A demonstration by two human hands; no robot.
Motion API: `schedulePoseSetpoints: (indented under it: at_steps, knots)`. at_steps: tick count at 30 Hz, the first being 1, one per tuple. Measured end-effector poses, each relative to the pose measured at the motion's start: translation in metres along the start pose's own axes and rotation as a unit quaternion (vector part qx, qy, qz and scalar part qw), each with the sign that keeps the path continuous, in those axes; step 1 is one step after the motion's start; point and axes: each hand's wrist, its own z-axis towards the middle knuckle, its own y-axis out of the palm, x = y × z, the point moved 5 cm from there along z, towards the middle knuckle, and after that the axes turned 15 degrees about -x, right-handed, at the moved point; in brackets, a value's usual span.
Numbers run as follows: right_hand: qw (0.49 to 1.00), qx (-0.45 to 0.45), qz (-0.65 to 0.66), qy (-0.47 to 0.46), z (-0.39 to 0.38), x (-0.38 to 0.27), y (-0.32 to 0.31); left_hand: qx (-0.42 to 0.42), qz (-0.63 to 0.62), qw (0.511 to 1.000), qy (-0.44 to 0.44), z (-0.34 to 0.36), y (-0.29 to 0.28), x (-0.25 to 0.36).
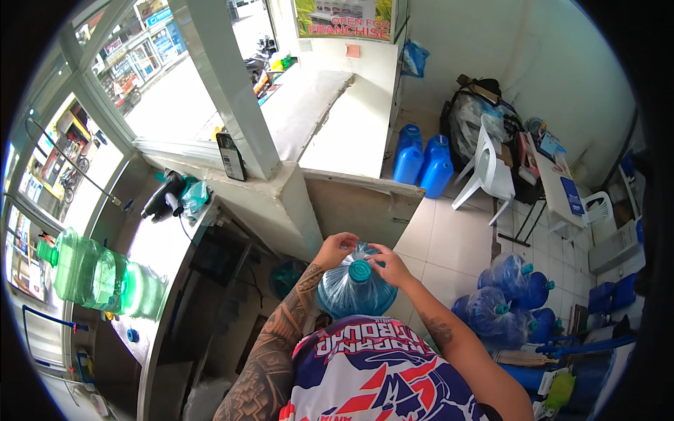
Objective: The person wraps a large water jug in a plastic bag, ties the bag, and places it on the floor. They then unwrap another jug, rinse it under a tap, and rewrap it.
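A large blue water jug (354,295) with a teal cap (360,271) stands below me, wrapped in a clear plastic bag (337,281). My left hand (340,244) holds the bag's top at the far side of the cap, its fingers curled and pinched. Just to the right, my right hand (379,258) pinches the bag beside and behind the cap, thumb and fingers close together. The two hands are a small distance apart.
On the left counter (172,274) lie green jugs (88,270) and a black heat gun (165,196). A phone (232,156) leans on the pillar. Ahead right are two blue containers (435,168), a white chair (484,172) and a table (554,179). Several wrapped jugs (505,281) sit at right.
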Motion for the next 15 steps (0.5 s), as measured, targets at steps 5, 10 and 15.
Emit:
schedulePoseSetpoints:
  at_steps: [5,10,15]
  knots:
    - [0.981,0.014,-0.191,0.042,-0.013,0.001,-0.001,0.001,0.028,0.999,0.037,-0.010,0.007,0.008]
    - [0.962,0.052,-0.267,0.017,-0.006,-0.021,0.001,0.001,0.050,0.999,0.018,0.000,0.013,0.015]
    - [0.997,0.073,0.002,-0.039,-0.012,-0.008,-0.004,0.065,0.107,0.992,0.014,-0.009,-0.005,0.017]
